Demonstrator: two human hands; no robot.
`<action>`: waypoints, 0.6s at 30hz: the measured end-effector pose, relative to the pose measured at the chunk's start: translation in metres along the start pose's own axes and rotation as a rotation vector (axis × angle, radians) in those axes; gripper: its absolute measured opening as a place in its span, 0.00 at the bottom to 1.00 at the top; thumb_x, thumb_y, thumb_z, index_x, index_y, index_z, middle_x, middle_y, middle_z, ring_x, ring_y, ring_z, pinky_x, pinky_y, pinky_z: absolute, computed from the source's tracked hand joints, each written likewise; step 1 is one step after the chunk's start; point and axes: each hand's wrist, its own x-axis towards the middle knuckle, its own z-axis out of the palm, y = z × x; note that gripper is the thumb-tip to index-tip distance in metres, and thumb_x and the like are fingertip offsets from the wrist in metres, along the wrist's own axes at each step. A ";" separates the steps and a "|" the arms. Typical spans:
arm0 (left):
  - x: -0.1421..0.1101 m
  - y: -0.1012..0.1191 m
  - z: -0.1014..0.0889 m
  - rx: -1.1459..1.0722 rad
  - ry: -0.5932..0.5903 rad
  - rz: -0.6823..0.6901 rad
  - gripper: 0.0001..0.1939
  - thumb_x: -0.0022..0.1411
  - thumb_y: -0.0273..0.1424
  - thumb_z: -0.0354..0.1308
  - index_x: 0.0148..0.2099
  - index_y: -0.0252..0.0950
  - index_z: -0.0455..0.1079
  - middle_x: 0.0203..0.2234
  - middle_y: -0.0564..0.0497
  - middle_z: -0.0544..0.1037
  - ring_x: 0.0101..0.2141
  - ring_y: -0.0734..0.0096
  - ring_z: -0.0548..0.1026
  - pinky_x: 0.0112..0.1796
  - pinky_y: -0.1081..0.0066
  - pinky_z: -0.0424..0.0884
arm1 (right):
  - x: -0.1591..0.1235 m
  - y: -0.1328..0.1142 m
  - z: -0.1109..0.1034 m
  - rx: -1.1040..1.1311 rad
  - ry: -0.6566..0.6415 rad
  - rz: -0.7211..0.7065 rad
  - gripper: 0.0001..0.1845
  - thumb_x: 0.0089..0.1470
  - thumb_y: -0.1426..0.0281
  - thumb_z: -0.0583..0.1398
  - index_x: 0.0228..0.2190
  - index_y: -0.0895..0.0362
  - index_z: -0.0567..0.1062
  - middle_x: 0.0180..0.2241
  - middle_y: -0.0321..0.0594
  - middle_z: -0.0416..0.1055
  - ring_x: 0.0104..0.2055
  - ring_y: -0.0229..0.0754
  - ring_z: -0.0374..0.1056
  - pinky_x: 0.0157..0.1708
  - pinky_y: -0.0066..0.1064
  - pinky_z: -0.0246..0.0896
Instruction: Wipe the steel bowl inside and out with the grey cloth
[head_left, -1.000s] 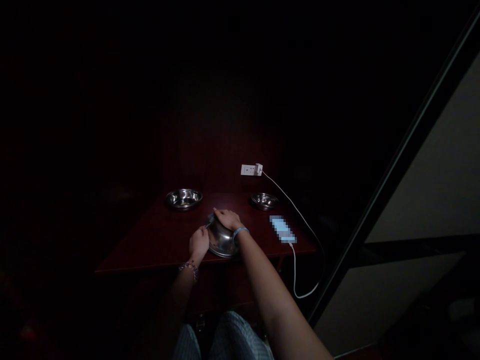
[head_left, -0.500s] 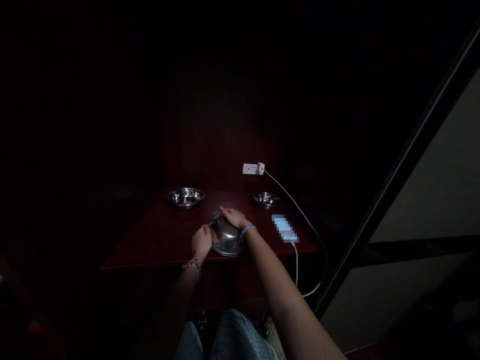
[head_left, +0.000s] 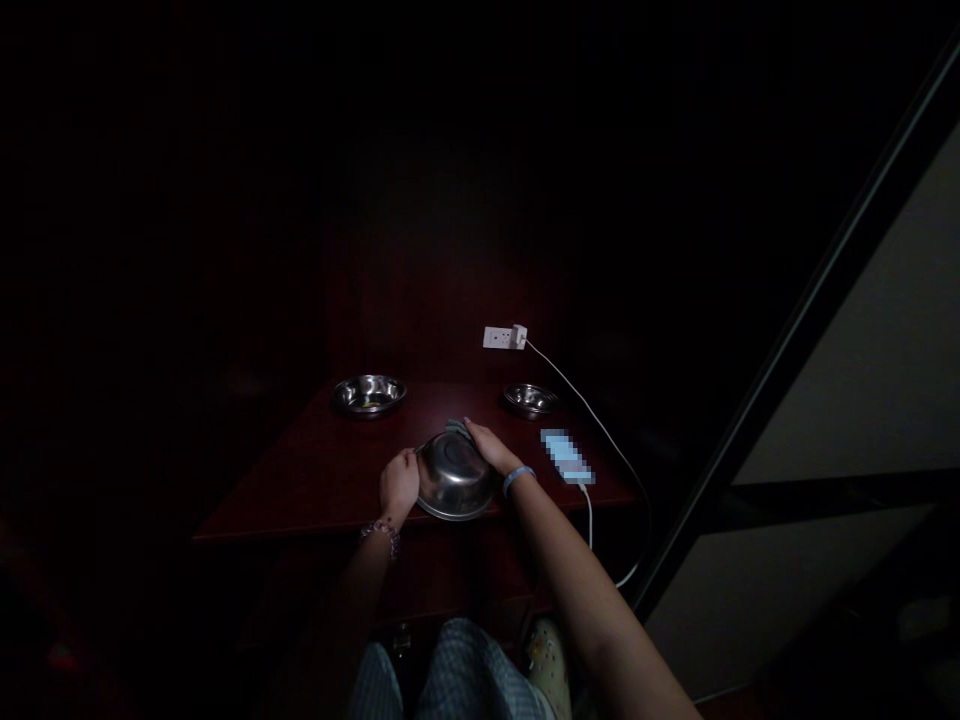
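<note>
Near edge of desk (head_left: 300, 490): upturned bowl (head_left: 454, 482), work seemingly midway.
Left hand (head_left: 400, 486) grips rim; right hand (head_left: 489, 448) holds cloth (head_left: 457, 428) against far side.

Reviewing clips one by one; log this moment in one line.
left hand: grip on bowl edge | right hand: on cloth at bowl | bowl: upside down | phone: cable attached

Dim room with weak light, dark red glossy wooden table (head_left: 300, 490), dark red wall (head_left: 420, 330) behind it, white rectangular wall socket (head_left: 495, 338), pale grey panel (head_left: 847, 400) at right.
</note>
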 end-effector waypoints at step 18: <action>0.005 -0.006 0.002 -0.039 0.027 0.051 0.23 0.70 0.33 0.38 0.48 0.36 0.75 0.45 0.42 0.81 0.47 0.60 0.78 0.45 0.70 0.68 | -0.055 0.030 0.055 0.143 0.691 0.018 0.29 0.65 0.59 0.42 0.59 0.52 0.68 0.59 0.42 0.67 0.59 0.46 0.65 0.59 0.41 0.58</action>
